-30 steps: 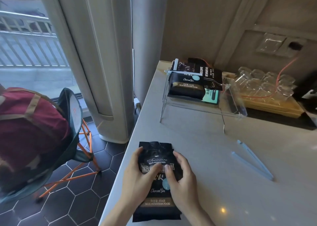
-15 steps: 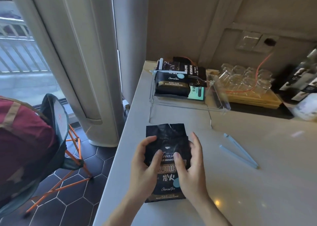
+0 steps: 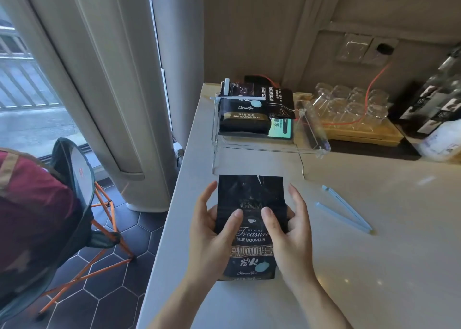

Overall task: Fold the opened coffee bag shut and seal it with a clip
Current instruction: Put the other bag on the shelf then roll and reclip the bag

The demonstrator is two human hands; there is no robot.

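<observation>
On the pale bench (image 3: 274, 303), near its left edge, a black coffee bag (image 3: 249, 228) stands held between two hands. Its top edge is flat and unfolded, with a small tear or notch showing near the middle of that edge. White lettering on the front reads "Treasure" and "Blue Mountain" (with a pale blue dot lower down).

The left hand (image 3: 209, 236) grips the bag's left side: its thumb presses on the front face and its fingers curl round behind the left edge. The right hand (image 3: 289, 233) grips the right side in the same way, thumb on the front, fingers round the right edge. The two thumbs lie side by side near the middle of the bag, just apart.

To the right of the bag, well apart from both hands, a pale blue clip (image 3: 344, 211) lies on the bench, its two long arms spread open in a narrow V.

Behind the bag stands a clear rack (image 3: 269, 149) carrying more dark bags (image 3: 243, 115); one of them has a white clip across its top. Right of the rack, a wooden tray (image 3: 361, 132) holds upturned glasses (image 3: 349, 104), and an orange cable (image 3: 371, 84) runs over them up to a wall socket.

Left of the bench, on the dark hexagon-tiled floor, stands a folding chair (image 3: 74, 203) with orange legs, and a red cloth lies on it. Pale curtains (image 3: 99, 79) hang beside the window.
</observation>
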